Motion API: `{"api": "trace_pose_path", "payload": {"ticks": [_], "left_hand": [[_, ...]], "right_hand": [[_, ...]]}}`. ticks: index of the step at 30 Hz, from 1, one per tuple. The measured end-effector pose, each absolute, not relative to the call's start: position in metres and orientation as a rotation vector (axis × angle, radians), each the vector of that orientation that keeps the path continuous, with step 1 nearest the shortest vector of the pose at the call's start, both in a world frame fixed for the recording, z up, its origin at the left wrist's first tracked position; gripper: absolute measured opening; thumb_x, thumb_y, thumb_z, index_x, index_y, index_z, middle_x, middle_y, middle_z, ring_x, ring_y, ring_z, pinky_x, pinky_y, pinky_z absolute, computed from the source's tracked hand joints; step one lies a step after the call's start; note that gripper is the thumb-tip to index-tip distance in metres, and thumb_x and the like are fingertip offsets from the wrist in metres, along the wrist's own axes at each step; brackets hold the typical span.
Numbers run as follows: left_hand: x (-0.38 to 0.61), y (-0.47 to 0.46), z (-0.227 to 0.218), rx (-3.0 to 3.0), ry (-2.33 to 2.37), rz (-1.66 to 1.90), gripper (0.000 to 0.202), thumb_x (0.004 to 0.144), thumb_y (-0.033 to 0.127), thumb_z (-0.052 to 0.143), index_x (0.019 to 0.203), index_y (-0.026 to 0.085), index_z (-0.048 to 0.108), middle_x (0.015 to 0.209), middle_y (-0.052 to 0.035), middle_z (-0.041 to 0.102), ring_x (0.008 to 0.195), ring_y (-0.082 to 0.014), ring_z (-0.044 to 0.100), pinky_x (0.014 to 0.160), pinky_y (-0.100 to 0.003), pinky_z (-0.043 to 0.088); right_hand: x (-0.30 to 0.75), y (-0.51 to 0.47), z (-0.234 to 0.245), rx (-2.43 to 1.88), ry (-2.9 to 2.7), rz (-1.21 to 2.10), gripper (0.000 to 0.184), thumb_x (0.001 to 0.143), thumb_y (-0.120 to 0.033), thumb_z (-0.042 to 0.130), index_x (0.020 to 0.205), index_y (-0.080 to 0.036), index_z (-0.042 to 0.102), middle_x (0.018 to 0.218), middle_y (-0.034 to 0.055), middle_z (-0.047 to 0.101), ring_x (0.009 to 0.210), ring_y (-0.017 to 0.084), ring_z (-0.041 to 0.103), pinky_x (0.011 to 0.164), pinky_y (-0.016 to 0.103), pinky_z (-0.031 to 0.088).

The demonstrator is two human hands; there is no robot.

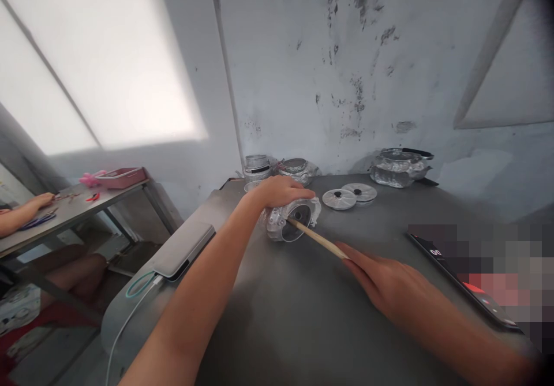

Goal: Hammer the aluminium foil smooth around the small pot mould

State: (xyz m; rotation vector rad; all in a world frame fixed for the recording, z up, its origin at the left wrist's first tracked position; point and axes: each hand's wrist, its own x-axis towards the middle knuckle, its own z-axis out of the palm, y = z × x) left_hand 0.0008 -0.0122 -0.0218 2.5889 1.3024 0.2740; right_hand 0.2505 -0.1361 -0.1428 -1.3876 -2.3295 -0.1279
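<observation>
My left hand lies over a small metal pot wrapped in clear plastic, its fingers curved round the upper side. The pot is tipped on its side, with its round opening turned toward me and to the right. In my right hand is a light wooden stick, gripped near its lower end. The stick's far tip reaches the pot's opening; its exact end is hard to make out. Right of the pot, two round lids with black knobs, a front lid and a rear lid, overlap on the grey table.
Plastic-wrapped pots stand along the wall, another wrapped pot at the back right. A white device with a cable lies left, a phone right. At the neighbouring table are a pink basket and another person's hand.
</observation>
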Motion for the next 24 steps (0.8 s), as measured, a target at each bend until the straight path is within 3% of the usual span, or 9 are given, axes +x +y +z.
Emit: {"api": "trace_pose_path", "payload": {"ticks": [12,18,24], "left_hand": [[-0.0026,-0.0096,-0.0244,2.593,1.275,0.288,0.06,0.091,0.073,0.039,0.114,0.029,0.072,0.123,-0.0019,0.068,0.105,-0.026,0.062,0.093,-0.034,0.046],[-0.0029,-0.0103,-0.024,2.601,1.269,0.282,0.058,0.091,0.073,0.039,0.113,0.03,0.072,0.123,-0.0011,0.068,0.105,-0.0265,0.062,0.089,-0.034,0.048],[-0.0027,-0.0101,-0.0246,2.607,1.289,0.268,0.06,0.092,0.073,0.036,0.117,0.03,0.07,0.127,-0.0012,0.066,0.106,-0.026,0.062,0.094,-0.035,0.046]], "right_hand": [[0.2485,-0.1401,-0.1329,-1.39,-2.373,-0.081,0.041,0.1,-0.034,0.037,0.131,-0.028,0.063,0.076,0.0056,0.076,0.058,0.024,0.071,0.057,0.035,0.058],[0.2492,-0.1361,-0.1386,-1.341,-2.28,-0.205,0.044,0.1,-0.033,0.037,0.138,-0.025,0.058,0.084,0.0074,0.076,0.063,0.024,0.073,0.059,0.035,0.058],[0.2514,-0.1346,-0.1369,-1.386,-2.351,-0.123,0.041,0.099,-0.034,0.039,0.134,-0.03,0.06,0.075,0.005,0.075,0.061,0.024,0.072,0.059,0.035,0.058]]}}
